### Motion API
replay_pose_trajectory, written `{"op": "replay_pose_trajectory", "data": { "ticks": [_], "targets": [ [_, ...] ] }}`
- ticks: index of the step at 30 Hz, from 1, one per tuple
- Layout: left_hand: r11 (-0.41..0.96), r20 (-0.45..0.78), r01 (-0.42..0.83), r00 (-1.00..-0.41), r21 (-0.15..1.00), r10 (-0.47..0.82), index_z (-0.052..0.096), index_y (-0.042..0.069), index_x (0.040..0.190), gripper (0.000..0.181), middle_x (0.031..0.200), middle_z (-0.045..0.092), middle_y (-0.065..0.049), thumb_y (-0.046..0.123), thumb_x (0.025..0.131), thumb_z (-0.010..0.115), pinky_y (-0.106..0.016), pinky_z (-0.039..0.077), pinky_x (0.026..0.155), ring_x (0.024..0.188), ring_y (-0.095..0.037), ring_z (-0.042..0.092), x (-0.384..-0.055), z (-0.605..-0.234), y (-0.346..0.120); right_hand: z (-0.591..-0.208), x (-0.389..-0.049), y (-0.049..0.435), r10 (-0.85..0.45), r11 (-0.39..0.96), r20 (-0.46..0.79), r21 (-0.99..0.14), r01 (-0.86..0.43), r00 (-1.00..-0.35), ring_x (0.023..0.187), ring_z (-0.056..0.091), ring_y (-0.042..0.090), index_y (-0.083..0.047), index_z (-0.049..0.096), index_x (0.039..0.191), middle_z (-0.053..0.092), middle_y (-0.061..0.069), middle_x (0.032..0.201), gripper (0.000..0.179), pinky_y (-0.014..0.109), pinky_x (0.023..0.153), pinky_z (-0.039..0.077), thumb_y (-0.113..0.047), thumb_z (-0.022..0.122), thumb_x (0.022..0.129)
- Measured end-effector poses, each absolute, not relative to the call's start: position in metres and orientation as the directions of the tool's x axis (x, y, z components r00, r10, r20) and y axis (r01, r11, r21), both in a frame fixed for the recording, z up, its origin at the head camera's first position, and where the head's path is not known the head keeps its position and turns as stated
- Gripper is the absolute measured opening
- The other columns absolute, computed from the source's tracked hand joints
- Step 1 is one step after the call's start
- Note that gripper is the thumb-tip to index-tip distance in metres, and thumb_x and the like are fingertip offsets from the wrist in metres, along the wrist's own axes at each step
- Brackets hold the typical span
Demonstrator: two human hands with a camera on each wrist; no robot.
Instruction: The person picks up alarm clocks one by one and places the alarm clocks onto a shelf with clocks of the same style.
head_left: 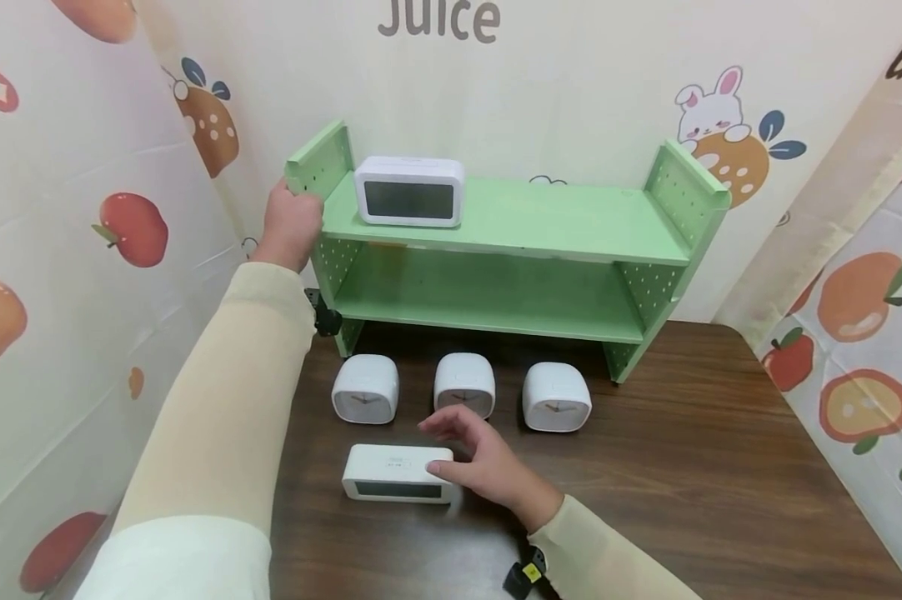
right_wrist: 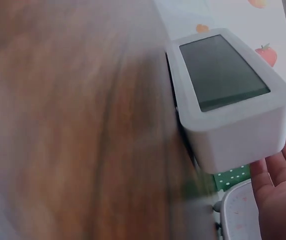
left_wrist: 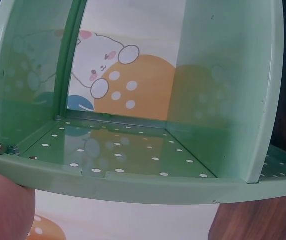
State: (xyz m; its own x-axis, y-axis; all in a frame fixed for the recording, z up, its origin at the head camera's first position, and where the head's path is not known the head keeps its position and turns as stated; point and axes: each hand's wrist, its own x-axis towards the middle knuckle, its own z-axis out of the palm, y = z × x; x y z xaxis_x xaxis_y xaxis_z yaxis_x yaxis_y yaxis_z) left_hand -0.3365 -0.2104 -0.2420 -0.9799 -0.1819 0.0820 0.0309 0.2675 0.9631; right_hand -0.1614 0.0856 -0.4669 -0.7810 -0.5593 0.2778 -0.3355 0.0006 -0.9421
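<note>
My left hand [head_left: 292, 223] grips the left side panel of a green two-tier shelf [head_left: 571, 218], near its top. In the left wrist view, part of that hand [left_wrist: 5, 207] shows at the panel's edge [left_wrist: 133, 187]. A white rectangular digital clock [head_left: 391, 457] with a dark screen lies on the table. Beside its right end is my right hand [head_left: 492, 462], thumb over the clock's top corner and fingers reaching past its back. The right wrist view has loosely extended fingers [right_wrist: 277, 170] right at the clock's end [right_wrist: 242, 137].
A similar white digital clock [head_left: 409, 200] stands at the left of the upper shelf board. Three small white analog clocks, left [head_left: 364, 390], middle [head_left: 464, 371] and right [head_left: 557, 396], form a row before the shelf on the brown table [head_left: 684, 450]. Fruit-printed curtains [head_left: 46, 167] surround the table.
</note>
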Motion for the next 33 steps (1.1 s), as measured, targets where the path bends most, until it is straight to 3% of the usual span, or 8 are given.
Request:
{"op": "replay_pose_trajectory", "data": {
  "ticks": [5,11,20,33],
  "targets": [
    [0.269,0.092,0.039,-0.978,0.962,-0.186,0.033,0.027,0.160,0.063,0.157,0.043,0.001,0.006,0.101,0.033,-0.045,0.027,0.121,0.139,-0.017,0.039,-0.333,-0.241,-0.208,-0.476,-0.157,0.083,-0.544,0.011,0.240,-0.956,-0.292,-0.804,0.126,0.057,0.034,-0.008,0.058,0.130,0.063,0.012,0.135,0.047,0.043,0.110,0.044,-0.011,0.080,0.089],
    [0.283,0.082,0.025,-0.978,0.959,-0.192,0.031,0.028,0.161,0.062,0.159,0.041,0.003,0.009,0.102,0.033,-0.046,0.025,0.122,0.141,-0.017,0.037,-0.333,-0.243,-0.207,-0.483,-0.151,0.080,-0.532,0.074,0.165,-0.968,-0.240,-0.831,0.123,0.057,0.024,-0.017,0.059,0.131,0.063,0.004,0.135,0.053,0.033,0.108,0.041,-0.017,0.085,0.085],
    [0.278,0.095,0.034,-0.974,0.960,-0.207,0.035,0.027,0.159,0.060,0.154,0.045,-0.001,0.008,0.102,0.033,-0.043,0.030,0.119,0.135,-0.018,0.041,-0.334,-0.244,-0.209,-0.488,-0.152,0.078,-0.522,0.104,0.144,-0.968,-0.230,-0.841,0.114,0.060,0.021,-0.021,0.060,0.129,0.063,-0.004,0.131,0.053,0.032,0.101,0.045,-0.020,0.087,0.083],
    [0.269,0.098,0.039,-0.973,0.962,-0.210,0.036,0.027,0.158,0.060,0.152,0.046,0.000,0.007,0.102,0.033,-0.043,0.031,0.118,0.134,-0.017,0.042,-0.332,-0.242,-0.205,-0.492,-0.149,0.071,-0.512,0.143,0.074,-0.975,-0.170,-0.856,0.107,0.061,0.018,-0.025,0.059,0.127,0.063,-0.003,0.123,0.056,0.032,0.093,0.049,-0.024,0.090,0.080]
  ]
}}
